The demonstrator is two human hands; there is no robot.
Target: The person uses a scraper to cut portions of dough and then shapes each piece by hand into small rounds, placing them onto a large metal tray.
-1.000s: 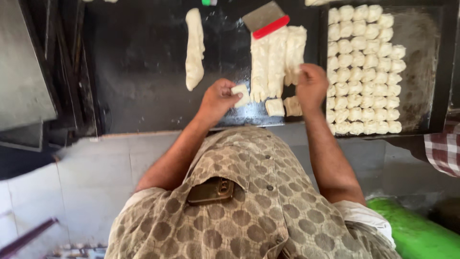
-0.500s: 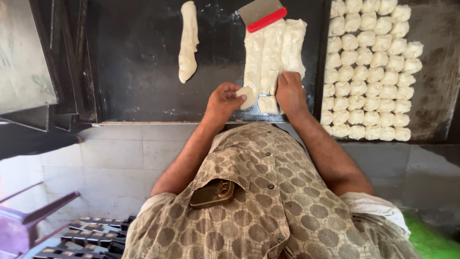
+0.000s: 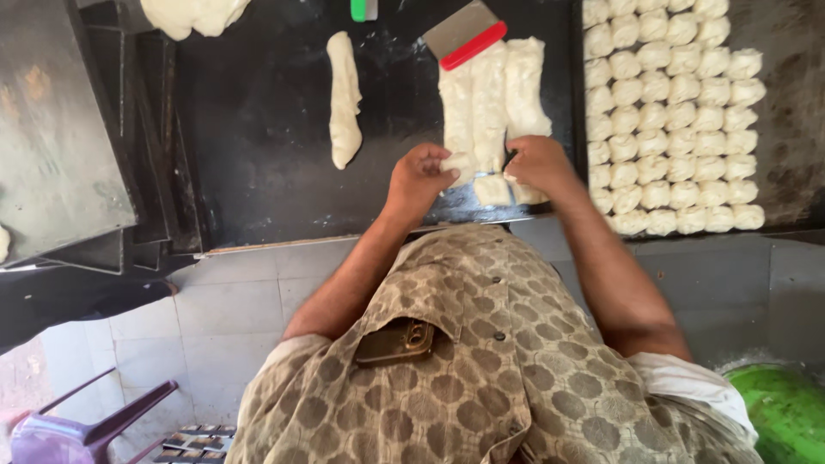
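Note:
Three white dough strips [image 3: 492,99] lie side by side on a black work slab [image 3: 266,129]. My left hand [image 3: 418,176] pinches a small dough piece [image 3: 457,163] at the near end of the left strip. Over the near end of the right strip, my right hand [image 3: 537,163] is closed on the dough. A cut dough piece [image 3: 491,190] lies between both hands. A metal scraper with a red handle [image 3: 465,33] rests at the strips' far end.
Several rows of small dough pieces [image 3: 670,112] fill a dark tray [image 3: 795,112] on the right. A single dough roll [image 3: 344,99] lies to the left, a dough lump [image 3: 193,13] at the far edge. Stacked metal trays [image 3: 60,146] stand left; green tub [image 3: 786,412] lower right; purple chair [image 3: 77,430] lower left.
My right hand has moved left from the tray's edge onto the right strip. My left hand stays at the left strip's near end, holding a small piece.

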